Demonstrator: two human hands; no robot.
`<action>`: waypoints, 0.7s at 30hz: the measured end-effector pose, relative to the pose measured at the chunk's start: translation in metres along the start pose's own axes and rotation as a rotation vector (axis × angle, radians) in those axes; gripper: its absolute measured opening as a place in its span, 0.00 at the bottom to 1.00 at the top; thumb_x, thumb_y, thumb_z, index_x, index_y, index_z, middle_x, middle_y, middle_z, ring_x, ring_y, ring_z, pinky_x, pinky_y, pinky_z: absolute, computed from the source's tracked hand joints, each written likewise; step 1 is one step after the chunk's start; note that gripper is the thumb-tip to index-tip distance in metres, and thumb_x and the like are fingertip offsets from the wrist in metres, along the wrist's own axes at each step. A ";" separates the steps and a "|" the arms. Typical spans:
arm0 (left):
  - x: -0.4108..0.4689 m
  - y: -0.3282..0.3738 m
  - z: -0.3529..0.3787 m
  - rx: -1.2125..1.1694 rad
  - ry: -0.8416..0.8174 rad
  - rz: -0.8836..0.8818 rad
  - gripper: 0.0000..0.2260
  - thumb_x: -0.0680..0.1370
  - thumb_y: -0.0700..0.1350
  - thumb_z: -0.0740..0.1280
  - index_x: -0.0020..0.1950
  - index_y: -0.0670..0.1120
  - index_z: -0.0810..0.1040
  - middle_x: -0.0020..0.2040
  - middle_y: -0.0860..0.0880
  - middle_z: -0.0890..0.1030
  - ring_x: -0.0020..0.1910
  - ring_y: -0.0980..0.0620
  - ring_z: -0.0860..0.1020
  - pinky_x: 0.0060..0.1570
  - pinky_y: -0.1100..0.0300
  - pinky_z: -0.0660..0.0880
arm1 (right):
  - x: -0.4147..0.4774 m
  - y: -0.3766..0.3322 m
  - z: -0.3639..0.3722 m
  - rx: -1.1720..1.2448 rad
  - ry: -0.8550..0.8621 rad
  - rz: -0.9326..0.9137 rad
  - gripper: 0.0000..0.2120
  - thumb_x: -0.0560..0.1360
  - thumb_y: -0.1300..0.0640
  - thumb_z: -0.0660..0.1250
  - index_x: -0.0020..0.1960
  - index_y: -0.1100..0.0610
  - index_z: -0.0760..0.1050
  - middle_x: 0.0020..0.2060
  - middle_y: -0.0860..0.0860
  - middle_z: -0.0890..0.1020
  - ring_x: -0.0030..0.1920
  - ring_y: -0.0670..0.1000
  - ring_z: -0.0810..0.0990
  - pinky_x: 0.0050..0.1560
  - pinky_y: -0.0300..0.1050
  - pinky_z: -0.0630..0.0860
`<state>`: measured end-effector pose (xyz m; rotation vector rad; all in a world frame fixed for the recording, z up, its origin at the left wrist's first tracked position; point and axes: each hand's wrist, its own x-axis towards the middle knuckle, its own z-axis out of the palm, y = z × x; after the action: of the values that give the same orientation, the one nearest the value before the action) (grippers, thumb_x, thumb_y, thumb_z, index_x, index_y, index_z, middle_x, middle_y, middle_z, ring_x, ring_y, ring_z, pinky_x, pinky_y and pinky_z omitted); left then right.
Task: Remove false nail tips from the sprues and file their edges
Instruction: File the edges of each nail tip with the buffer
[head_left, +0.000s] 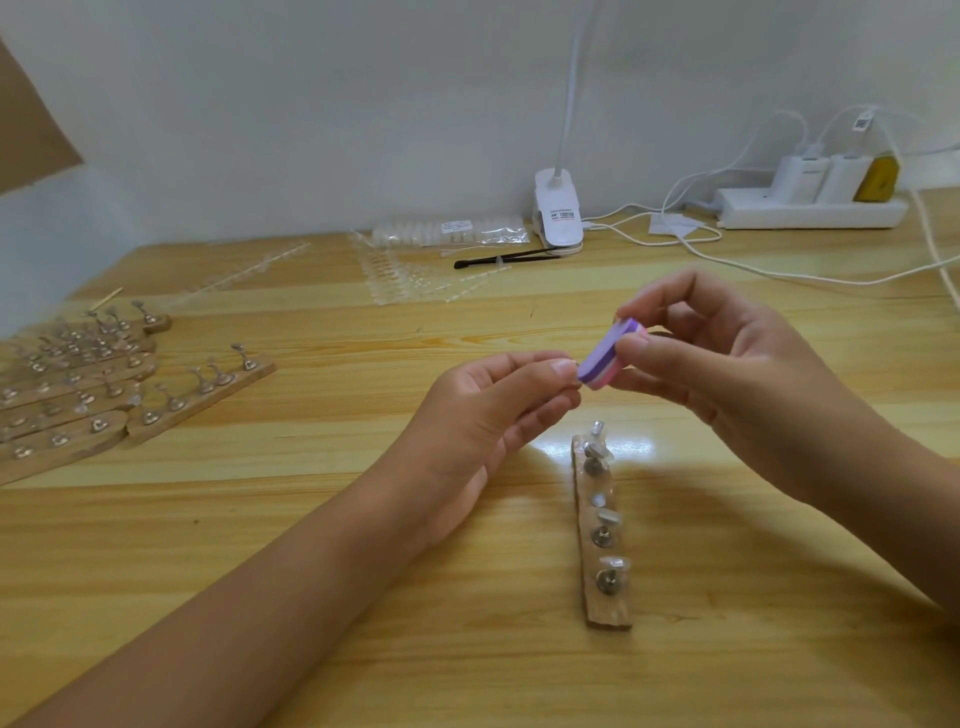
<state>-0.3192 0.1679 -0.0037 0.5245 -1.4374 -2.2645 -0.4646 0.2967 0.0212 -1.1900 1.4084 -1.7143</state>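
My right hand (727, 364) pinches a small purple, white and pink buffer block (605, 358) between thumb and fingers, above the middle of the table. My left hand (498, 410) has its thumb and fingertips pressed together right against the block's lower end; a clear nail tip between them is too small to make out. Below the hands lies a wooden strip with metal nail stands (602, 530), some of them carrying clear tips. Clear sprues of nail tips (400, 275) lie farther back on the table.
Several more wooden strips with metal stands (104, 384) lie at the left. At the back are a bag of tips (452, 231), a black brush (506, 257), a white clip lamp (558, 213) and a power strip with chargers and cables (810, 205).
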 end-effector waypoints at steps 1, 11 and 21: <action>0.000 0.000 0.000 -0.012 0.005 -0.004 0.13 0.67 0.45 0.76 0.49 0.42 0.84 0.45 0.47 0.85 0.43 0.56 0.83 0.44 0.69 0.78 | 0.000 -0.001 -0.001 -0.006 -0.005 0.010 0.15 0.64 0.53 0.74 0.48 0.56 0.77 0.40 0.50 0.82 0.44 0.52 0.85 0.48 0.41 0.81; 0.000 0.002 0.001 -0.028 -0.061 -0.003 0.17 0.70 0.46 0.73 0.55 0.40 0.83 0.49 0.46 0.86 0.47 0.56 0.83 0.45 0.69 0.77 | -0.002 -0.001 0.003 -0.038 -0.044 0.000 0.15 0.65 0.54 0.73 0.50 0.58 0.77 0.41 0.51 0.85 0.44 0.52 0.86 0.47 0.39 0.81; 0.000 0.002 0.001 0.003 -0.053 0.042 0.12 0.69 0.45 0.72 0.50 0.41 0.84 0.43 0.49 0.86 0.41 0.58 0.83 0.43 0.70 0.77 | -0.004 0.003 0.007 -0.017 0.041 -0.041 0.17 0.64 0.52 0.74 0.50 0.57 0.76 0.41 0.51 0.84 0.45 0.51 0.85 0.49 0.41 0.80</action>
<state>-0.3195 0.1681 -0.0012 0.4344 -1.4643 -2.2594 -0.4570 0.2968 0.0179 -1.2064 1.4344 -1.7677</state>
